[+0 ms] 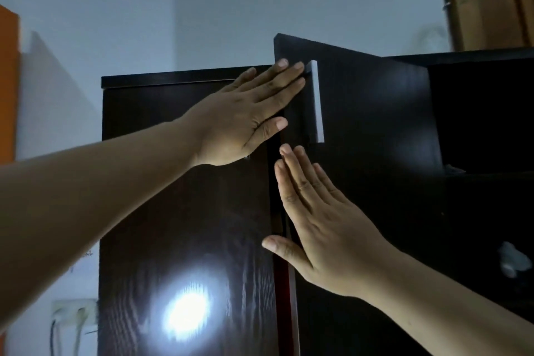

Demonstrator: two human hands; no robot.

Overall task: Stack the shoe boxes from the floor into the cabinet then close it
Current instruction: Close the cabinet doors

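The dark cabinet (pixel 185 211) has its left door shut and its right door (pixel 361 124) ajar, the interior too dark to show any shoe boxes. Left hand (pixel 242 113) and right hand (pixel 320 225) press flat, grip wide, holding nothing, near the silver handle (pixel 316 101).

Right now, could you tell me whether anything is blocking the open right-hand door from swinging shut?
Nothing visible does. The dark wooden right door stands ajar with both flat hands on it, left hand and right hand; the gap beside the closed left door looks clear.
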